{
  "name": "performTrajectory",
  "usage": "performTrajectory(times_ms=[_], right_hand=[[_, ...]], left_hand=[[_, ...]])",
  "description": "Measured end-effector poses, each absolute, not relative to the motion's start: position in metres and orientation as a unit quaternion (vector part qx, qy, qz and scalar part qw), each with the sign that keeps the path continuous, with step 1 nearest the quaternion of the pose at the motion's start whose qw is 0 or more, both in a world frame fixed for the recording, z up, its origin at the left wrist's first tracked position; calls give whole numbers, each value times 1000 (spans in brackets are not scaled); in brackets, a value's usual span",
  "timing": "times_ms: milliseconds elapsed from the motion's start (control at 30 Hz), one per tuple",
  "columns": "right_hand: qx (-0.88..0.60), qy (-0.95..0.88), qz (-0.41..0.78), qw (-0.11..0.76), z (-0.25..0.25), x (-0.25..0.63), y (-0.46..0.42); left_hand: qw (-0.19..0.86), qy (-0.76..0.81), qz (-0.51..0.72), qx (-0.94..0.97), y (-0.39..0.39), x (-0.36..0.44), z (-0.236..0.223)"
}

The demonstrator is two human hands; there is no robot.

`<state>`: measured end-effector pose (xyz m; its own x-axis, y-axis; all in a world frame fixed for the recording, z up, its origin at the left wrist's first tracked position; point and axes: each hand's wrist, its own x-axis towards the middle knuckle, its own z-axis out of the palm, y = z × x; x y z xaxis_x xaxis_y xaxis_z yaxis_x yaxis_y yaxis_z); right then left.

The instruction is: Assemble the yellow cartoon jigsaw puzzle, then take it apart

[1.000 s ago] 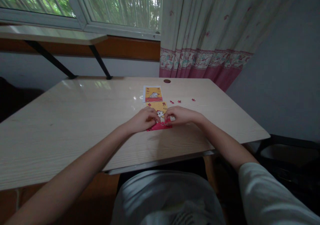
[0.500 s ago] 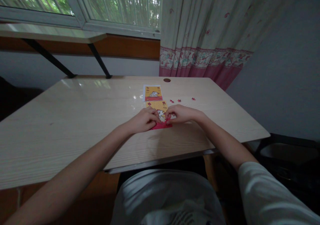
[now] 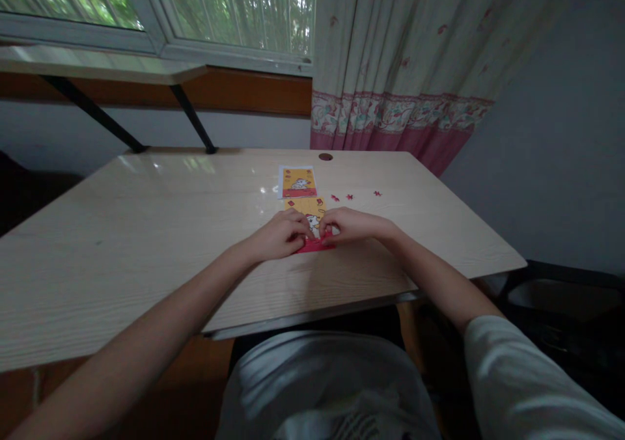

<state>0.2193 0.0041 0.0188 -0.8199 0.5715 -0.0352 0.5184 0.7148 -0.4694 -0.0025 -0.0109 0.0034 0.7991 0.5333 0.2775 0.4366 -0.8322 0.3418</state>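
Observation:
A small jigsaw puzzle (image 3: 315,247) lies flat on the table, yellow above and red along its near edge, with a white cartoon animal in the middle. My left hand (image 3: 280,235) rests on its left side, fingers curled and closed onto the red part. From the right, my right hand (image 3: 349,225) reaches over it with thumb and fingers pinched at the red strip. Both sets of fingertips nearly meet and hide part of the puzzle. Beyond it lies a picture card (image 3: 297,183) with a similar yellow and red design.
To the right of the picture card are loose red puzzle pieces (image 3: 350,196), with another piece (image 3: 377,193) farther right. A wooden table (image 3: 161,232) carries everything. Black shelf supports (image 3: 195,121) stand at its back left, and a curtain (image 3: 390,114) hangs behind.
My right hand has shifted slightly to the left, its fingertips sliding closer to the left ones over the red strip. My left hand has barely moved.

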Motion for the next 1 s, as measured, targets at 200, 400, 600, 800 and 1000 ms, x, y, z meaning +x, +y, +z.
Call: performTrajectory(times_ms=[200, 400, 600, 800, 1000], right_hand=[[-333, -905, 263, 40, 19, 217, 3], [-321, -904, 279, 50, 19, 219, 4], [-333, -897, 279, 77, 17, 222, 7], [-323, -903, 272, 84, 16, 221, 6], [-309, -906, 267, 107, 16, 226, 9]], left_hand=[[130, 252, 187, 940, -10, -4, 3], [129, 244, 182, 944, -10, -4, 4], [118, 236, 184, 947, -11, -3, 5], [107, 240, 166, 950, -13, -2, 6], [114, 241, 170, 949, -12, -5, 10]])
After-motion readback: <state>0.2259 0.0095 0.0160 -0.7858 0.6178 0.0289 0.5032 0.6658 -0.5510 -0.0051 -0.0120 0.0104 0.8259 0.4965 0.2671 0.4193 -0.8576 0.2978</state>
